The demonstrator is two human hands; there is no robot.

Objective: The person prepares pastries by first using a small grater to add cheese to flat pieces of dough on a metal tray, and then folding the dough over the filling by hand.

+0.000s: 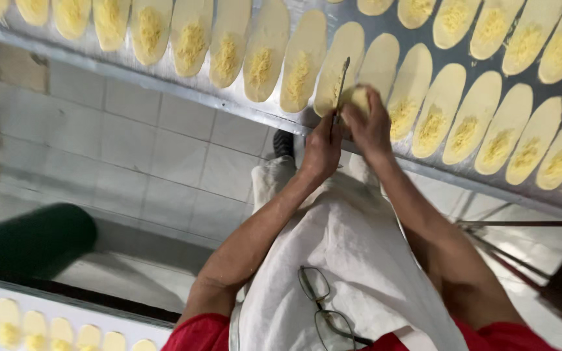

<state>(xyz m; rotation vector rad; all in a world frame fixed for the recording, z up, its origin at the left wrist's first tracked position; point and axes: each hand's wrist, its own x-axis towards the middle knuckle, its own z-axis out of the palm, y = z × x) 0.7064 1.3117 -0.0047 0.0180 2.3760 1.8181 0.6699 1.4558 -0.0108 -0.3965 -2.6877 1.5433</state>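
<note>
My left hand [321, 151] grips a thin metal knife [341, 83] whose blade points up over the table. Close beside it, my right hand [369, 127] is closed on a pale, folded piece of dough [358, 97], which touches the blade. Both hands are at the front edge of a steel table [164, 81]. The table is covered with rows of flat oval dough pieces [304, 62], most carrying a strip of grated yellow filling [431, 127]. Part of the held dough is hidden by my fingers.
A white apron [352, 260] hangs down my front, with a pair of glasses [323, 305] dangling on it. Below lie a pale tiled floor [164, 149] and my dark shoe [283, 143]. A dark green object [34, 237] and a white tray of filled ovals [47, 328] sit at lower left.
</note>
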